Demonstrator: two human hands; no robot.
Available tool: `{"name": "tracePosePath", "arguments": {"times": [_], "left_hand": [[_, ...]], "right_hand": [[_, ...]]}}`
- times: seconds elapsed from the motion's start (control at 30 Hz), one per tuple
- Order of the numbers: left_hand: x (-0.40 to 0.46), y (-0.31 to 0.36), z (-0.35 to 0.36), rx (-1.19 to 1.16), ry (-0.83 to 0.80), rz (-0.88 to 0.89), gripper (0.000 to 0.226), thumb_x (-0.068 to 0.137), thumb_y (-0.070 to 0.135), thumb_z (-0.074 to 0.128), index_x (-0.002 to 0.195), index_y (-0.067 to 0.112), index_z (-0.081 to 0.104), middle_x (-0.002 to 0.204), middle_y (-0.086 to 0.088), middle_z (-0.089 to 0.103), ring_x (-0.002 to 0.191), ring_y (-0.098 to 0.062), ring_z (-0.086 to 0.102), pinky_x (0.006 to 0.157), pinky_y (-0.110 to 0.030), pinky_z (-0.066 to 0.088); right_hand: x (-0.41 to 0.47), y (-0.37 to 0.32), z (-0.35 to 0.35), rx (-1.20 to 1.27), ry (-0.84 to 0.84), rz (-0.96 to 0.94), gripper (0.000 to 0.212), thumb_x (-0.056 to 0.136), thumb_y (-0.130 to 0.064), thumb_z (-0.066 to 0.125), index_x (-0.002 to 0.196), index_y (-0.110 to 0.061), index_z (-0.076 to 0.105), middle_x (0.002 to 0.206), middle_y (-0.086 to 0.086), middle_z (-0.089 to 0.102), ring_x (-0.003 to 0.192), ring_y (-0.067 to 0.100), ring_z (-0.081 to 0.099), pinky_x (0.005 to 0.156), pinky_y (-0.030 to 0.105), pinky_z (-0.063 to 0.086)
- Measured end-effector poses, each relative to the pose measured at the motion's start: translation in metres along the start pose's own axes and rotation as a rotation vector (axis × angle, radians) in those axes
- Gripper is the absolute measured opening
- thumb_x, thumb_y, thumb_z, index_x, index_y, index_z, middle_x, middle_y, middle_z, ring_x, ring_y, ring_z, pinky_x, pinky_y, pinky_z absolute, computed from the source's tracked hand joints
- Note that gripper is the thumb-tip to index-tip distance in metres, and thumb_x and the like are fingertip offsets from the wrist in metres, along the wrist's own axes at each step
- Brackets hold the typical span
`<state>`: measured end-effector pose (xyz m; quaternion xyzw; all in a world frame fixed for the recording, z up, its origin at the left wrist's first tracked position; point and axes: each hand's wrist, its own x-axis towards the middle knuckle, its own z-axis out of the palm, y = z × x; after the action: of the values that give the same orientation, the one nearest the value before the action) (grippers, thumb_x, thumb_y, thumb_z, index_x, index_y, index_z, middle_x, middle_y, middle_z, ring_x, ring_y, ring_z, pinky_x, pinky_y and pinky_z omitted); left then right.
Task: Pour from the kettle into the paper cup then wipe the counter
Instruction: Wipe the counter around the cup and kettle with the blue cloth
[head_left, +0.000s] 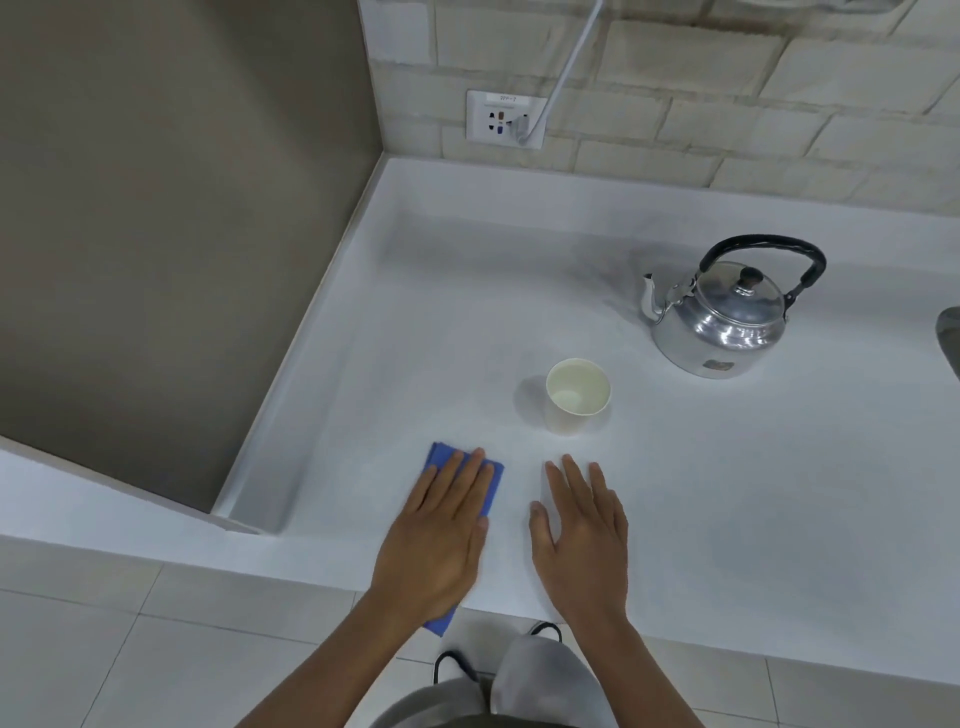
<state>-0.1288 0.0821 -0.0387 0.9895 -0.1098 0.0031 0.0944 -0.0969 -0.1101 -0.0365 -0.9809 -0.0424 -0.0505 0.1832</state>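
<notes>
On the counter (727, 493), the kettle (722, 317) is sitting at two o'clock from the paper cup (575, 396); the cloth (441, 460) is lying at eight o'clock.

The kettle (722, 317) is of shiny metal, with a round body, a lid with a dark knob and a black handle standing up over it. It stands upright far back on the white counter (727, 493), its spout turned to the left. The paper cup (574, 397) is pale, upright and open, in front of the kettle and to its left, apart from it. The blue cloth (491, 480) lies flat near the front edge of the counter, one corner hanging over it.
</notes>
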Motion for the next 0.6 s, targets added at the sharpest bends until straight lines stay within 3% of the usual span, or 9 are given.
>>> {"name": "tracePosePath", "arguments": {"times": [0.1, 0.23, 0.3, 0.47, 0.6], "left_hand": [[0.038, -0.008, -0.007, 0.011, 0.022, -0.120, 0.060, 0.106, 0.033, 0.021, 0.159, 0.006, 0.026, 0.167, -0.010, 0.022, 0.155, -0.027, 0.022, 0.125, -0.044, 0.019], [0.097, 0.013, -0.007, -0.053, 0.051, -0.385, 0.062, 0.108, 0.030, 0.026, 0.162, 0.006, 0.008, 0.170, -0.013, 0.006, 0.157, -0.030, 0.006, 0.127, -0.046, 0.004], [0.106, 0.031, -0.001, -0.050, 0.051, -0.345, 0.063, 0.108, 0.029, 0.030, 0.161, 0.004, 0.010, 0.169, -0.015, 0.008, 0.157, -0.032, 0.008, 0.127, -0.047, 0.007], [0.055, 0.031, 0.004, -0.003, -0.047, -0.022, 0.060, 0.107, 0.032, 0.025, 0.161, 0.007, 0.017, 0.169, -0.009, 0.015, 0.156, -0.027, 0.015, 0.126, -0.045, 0.017], [0.048, 0.009, 0.000, 0.010, 0.014, -0.082, 0.058, 0.106, 0.031, 0.026, 0.158, 0.007, 0.028, 0.166, -0.009, 0.026, 0.154, -0.025, 0.024, 0.123, -0.045, 0.022]], "right_hand": [[0.009, 0.009, -0.006, 0.062, 0.073, 0.028, 0.046, 0.091, -0.032, 0.048, 0.134, -0.019, 0.055, 0.143, 0.001, 0.050, 0.139, 0.022, 0.037, 0.105, 0.040, 0.038], [0.032, 0.026, -0.012, -0.003, 0.090, 0.044, 0.044, 0.091, -0.026, 0.051, 0.133, -0.012, 0.055, 0.144, 0.007, 0.049, 0.138, 0.027, 0.037, 0.102, 0.043, 0.041], [0.043, 0.037, -0.014, -0.049, 0.071, 0.046, 0.045, 0.092, -0.024, 0.050, 0.135, -0.011, 0.052, 0.146, 0.008, 0.046, 0.139, 0.028, 0.034, 0.105, 0.043, 0.038], [0.058, 0.054, -0.016, -0.087, 0.032, 0.057, 0.051, 0.093, -0.030, 0.039, 0.138, -0.008, 0.048, 0.150, 0.011, 0.040, 0.142, 0.029, 0.028, 0.110, 0.041, 0.032], [0.056, 0.056, -0.011, -0.134, -0.003, 0.036, 0.054, 0.096, -0.033, 0.029, 0.144, -0.011, 0.039, 0.155, 0.010, 0.031, 0.146, 0.026, 0.019, 0.117, 0.041, 0.024]]}}
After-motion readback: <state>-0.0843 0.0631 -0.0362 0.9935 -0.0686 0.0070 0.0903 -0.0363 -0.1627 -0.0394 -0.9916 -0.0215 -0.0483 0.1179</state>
